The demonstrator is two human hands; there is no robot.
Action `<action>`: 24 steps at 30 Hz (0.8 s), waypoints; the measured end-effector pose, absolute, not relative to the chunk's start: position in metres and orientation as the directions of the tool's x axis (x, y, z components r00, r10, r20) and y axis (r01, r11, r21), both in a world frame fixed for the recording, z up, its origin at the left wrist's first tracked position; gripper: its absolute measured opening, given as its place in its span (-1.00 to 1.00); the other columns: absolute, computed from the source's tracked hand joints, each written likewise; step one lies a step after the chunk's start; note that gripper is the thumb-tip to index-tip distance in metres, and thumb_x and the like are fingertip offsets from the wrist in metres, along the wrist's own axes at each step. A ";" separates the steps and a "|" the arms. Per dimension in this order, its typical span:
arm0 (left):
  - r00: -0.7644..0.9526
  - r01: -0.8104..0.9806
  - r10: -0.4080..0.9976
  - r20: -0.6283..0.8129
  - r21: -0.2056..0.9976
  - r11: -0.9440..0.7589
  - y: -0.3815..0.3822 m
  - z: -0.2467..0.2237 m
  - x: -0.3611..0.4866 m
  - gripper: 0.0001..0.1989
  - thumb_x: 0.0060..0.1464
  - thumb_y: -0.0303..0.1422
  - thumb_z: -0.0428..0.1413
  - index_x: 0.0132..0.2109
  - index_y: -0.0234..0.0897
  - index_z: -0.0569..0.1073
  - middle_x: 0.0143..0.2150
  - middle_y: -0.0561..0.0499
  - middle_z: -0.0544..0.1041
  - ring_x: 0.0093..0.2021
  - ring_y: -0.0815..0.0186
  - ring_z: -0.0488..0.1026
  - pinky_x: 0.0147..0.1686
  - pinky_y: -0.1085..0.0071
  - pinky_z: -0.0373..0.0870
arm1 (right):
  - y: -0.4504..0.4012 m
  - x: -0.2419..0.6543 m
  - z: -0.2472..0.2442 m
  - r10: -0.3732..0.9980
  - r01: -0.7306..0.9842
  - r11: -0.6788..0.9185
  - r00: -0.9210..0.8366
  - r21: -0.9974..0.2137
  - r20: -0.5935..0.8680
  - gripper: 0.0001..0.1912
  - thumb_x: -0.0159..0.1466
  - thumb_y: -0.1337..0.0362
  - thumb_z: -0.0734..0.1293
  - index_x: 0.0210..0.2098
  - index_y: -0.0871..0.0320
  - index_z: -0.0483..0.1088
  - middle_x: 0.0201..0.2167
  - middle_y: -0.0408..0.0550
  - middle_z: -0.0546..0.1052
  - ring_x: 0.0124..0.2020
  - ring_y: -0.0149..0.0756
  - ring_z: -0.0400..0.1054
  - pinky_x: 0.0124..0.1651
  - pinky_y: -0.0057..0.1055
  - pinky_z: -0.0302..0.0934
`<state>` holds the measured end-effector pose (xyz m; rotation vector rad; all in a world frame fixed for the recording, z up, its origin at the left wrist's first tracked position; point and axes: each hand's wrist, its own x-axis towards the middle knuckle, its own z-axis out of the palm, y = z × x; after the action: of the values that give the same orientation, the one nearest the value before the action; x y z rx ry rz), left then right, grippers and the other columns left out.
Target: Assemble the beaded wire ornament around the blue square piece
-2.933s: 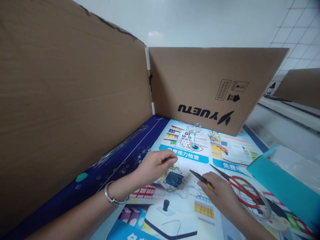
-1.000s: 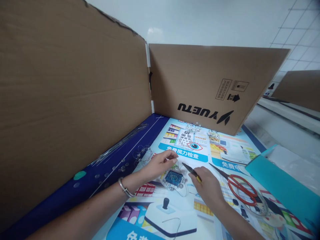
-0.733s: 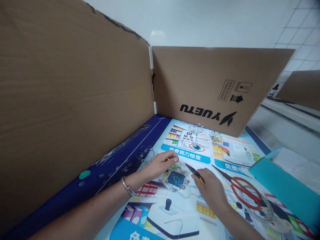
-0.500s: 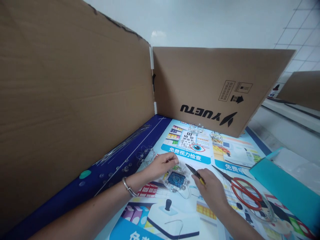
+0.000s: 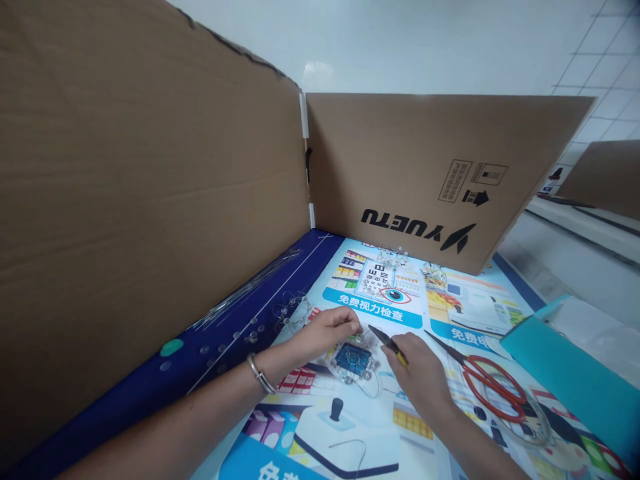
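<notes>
My left hand [image 5: 323, 333] is closed in a pinch at the upper edge of a beaded wire piece [image 5: 373, 368]. Clear beads form a ring on that piece, and a loose wire end curls out at its lower right. Exactly what the fingertips grip is too small to see, but it appears to be the wire. My right hand [image 5: 423, 373] is wrapped around pliers [image 5: 387, 343] with black and yellow handles. Their dark jaws point up and left, close to the left fingertips. Whether the jaws touch the wire, I cannot tell.
Red-handled scissors [image 5: 495, 390] lie right of my right hand, over a coil of clear line [image 5: 543, 427]. Loose beads [image 5: 253, 337], a wire bundle [image 5: 250, 287] and a green disc [image 5: 171, 347] lie left. Cardboard panels [image 5: 425, 153] stand behind; a teal folder [image 5: 565, 373] lies right.
The pliers in my right hand have shifted slightly left, nearer the left fingertips. My left hand has moved a touch to the right, still pinched at the beaded piece.
</notes>
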<state>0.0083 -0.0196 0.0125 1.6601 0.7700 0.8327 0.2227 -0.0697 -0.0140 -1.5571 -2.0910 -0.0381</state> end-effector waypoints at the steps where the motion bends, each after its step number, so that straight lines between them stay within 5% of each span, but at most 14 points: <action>1: 0.552 0.051 0.823 0.136 0.979 -0.196 -0.020 0.012 0.009 -0.81 0.11 -0.29 -0.02 -0.27 -0.33 0.38 -0.28 -0.02 0.44 -0.25 0.34 0.36 -0.22 0.42 0.26 | -0.070 0.222 -0.014 0.882 0.898 0.341 -0.204 -0.276 0.426 -0.79 0.26 0.16 0.14 -0.31 0.13 0.33 -0.42 -0.06 0.39 -0.31 -0.27 0.26 -0.26 -0.41 0.12; 24: 0.601 0.164 0.793 0.101 0.955 -0.245 -0.012 -0.003 0.008 -0.91 -0.03 -0.46 0.07 -0.30 -0.32 0.37 -0.36 0.05 0.41 -0.38 0.43 0.32 -0.38 0.52 0.23 | -0.069 0.221 -0.013 0.836 0.910 0.388 -0.279 -0.148 0.473 -0.85 0.23 0.24 0.20 -0.36 0.16 0.34 -0.44 -0.05 0.35 -0.32 -0.27 0.22 -0.27 -0.39 0.08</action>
<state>0.0081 -0.0125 -0.0028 1.7477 0.7875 0.7266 0.2209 -0.0691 -0.0130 -1.4962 -2.1729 -0.2064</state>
